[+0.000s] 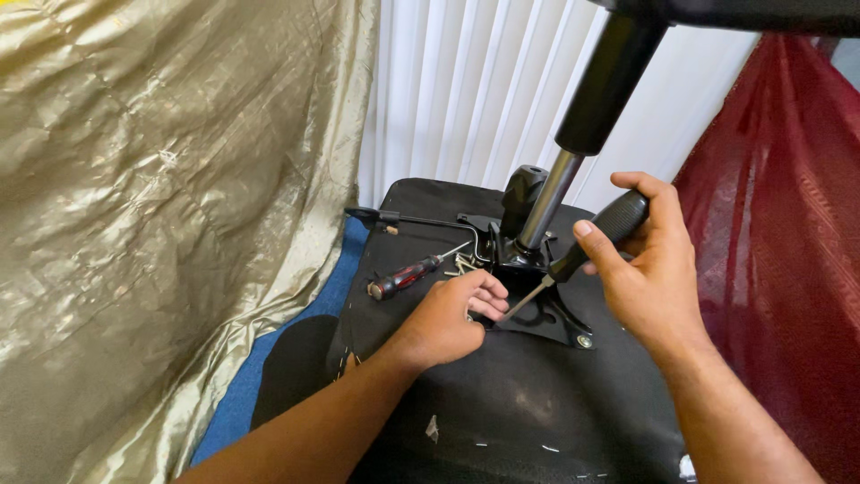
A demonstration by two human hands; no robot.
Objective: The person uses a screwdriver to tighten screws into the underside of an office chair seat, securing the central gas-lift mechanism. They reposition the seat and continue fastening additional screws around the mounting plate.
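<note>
Slip risk, I judge: my right hand [649,264] is wrapped shut on the black-handled screwdriver [573,258], tip at the mounting plate [546,318] mid-frame, right beside my left hand [452,318], curled, contents hidden. Gas cylinder [587,116] crowds the handle above; spare red screwdriver [408,276] and loose screws [463,263] lie left, open seat underside [528,412] below.

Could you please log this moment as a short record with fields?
Right hand: grips a black-handled screwdriver, tip down at the mounting plate
Left hand: fingers curled at the tip, on the plate
Plate: black metal, fixed to the upturned seat underside
Gas cylinder: rises from the plate
Spare: red-and-black screwdriver beside loose screws
</note>
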